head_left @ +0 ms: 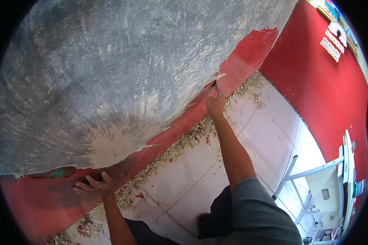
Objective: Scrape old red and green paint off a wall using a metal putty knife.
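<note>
My right hand [216, 104] is closed around a scraper whose pale handle [207, 123] sticks out below the fist. The scraper's narrow blade touches the wall where red paint borders the stripped area; my fingers hide part of it. Ragged-edged red paint [184, 122] runs as a band along the wall's bottom. Above it spreads a large bare grey surface [90, 77] with pale scrape marks. My left hand [97, 184] rests with fingers spread against the lower red band, below the ragged paint edge. A green patch [58, 173] shows close to it.
Paint flakes and crumbs [151, 167] lie along the wall's foot on white floor tiles [192, 171]. Another red wall [323, 90] stands at right, with a white sign [334, 41] on it. A grey-framed table or chair [323, 175] stands at the lower right. My shoe [202, 222] is below.
</note>
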A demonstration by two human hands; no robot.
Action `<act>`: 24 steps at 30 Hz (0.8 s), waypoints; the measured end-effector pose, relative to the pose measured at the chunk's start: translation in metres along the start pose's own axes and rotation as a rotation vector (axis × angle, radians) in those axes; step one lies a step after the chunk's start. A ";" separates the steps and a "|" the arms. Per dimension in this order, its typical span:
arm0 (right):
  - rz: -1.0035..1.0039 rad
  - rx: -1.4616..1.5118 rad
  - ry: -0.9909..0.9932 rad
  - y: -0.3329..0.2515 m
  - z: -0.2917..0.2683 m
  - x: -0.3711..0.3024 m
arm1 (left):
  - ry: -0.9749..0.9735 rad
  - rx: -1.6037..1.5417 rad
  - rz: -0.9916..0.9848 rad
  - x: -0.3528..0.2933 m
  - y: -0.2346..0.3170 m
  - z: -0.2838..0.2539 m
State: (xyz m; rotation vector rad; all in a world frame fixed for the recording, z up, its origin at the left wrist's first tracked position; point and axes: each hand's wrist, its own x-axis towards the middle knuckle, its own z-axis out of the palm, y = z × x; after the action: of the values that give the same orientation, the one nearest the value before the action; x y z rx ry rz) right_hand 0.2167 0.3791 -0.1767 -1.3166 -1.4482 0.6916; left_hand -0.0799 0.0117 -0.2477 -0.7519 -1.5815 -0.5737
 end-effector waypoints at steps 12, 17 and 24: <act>-0.292 0.052 0.204 -0.062 0.005 0.014 | -0.035 -0.031 -0.034 -0.004 -0.002 -0.004; -0.700 -0.043 0.295 -0.009 0.021 0.015 | -0.009 -0.067 -0.051 -0.004 0.006 0.003; -0.246 -0.117 0.035 -0.072 -0.061 0.108 | -0.018 -0.047 -0.057 -0.006 0.000 -0.003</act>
State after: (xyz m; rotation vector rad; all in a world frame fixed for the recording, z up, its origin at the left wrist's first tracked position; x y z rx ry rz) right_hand 0.2587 0.4509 -0.0601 -1.2052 -1.6085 0.4252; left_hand -0.0774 0.0087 -0.2532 -0.7506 -1.6148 -0.6489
